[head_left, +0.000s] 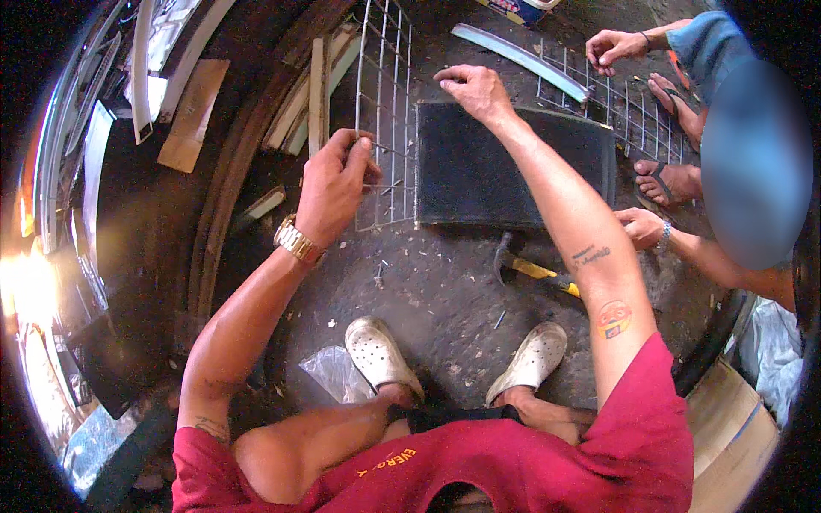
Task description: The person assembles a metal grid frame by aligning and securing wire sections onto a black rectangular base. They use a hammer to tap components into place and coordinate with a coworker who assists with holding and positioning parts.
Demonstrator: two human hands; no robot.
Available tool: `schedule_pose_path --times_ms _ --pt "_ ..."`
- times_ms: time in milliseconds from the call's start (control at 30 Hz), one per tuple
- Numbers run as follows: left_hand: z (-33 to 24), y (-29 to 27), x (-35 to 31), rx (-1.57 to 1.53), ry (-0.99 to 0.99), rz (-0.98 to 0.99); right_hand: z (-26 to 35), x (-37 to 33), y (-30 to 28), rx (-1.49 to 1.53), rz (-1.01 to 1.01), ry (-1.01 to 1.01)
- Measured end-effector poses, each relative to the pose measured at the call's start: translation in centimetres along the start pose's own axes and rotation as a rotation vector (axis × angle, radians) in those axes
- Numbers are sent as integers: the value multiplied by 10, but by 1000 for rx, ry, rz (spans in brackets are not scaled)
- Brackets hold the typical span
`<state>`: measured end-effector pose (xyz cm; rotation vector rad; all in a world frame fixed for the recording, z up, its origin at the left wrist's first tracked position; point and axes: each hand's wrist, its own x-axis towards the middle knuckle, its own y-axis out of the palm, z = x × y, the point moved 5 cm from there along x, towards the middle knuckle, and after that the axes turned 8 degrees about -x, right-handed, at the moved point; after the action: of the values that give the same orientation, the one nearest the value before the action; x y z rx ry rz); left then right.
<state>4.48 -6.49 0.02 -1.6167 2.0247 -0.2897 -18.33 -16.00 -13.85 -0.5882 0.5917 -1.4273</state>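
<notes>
My left hand (333, 184) grips the near-left edge of a wire grid panel (386, 111), its thumb and fingers closed round the wire. The panel stands tilted along the left side of a flat black rectangular board (513, 171) with pale edges, lying on the floor. Over the far edge of this board hovers my right hand (481, 92), its fingers curled and pinched together. Whatever is between them, if anything, is too small to make out. A claw hammer (530, 268) with a yellow and black handle rests just in front of the board, partly under my right forearm.
A co-worker in blue crouches at right, one hand (643, 227) by the board's near-right corner, the other hand (609, 50) raised beyond. Another wire grid (641, 115) and a pale strip (522, 61) lie behind. Wooden slats (318, 94) lean at left; a plastic bag (338, 374) lies near my shoe.
</notes>
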Motion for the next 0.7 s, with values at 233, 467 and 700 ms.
schedule_pose_path --times_ms 233,467,700 --pt "21 3 4 23 -36 -16 20 -38 4 -197 -98 -97" --pt "50 33 4 -522 -324 275 47 -76 -51 -557 137 -569" --pt "55 34 8 -671 -376 276 57 -215 -135 -722 591 -649"
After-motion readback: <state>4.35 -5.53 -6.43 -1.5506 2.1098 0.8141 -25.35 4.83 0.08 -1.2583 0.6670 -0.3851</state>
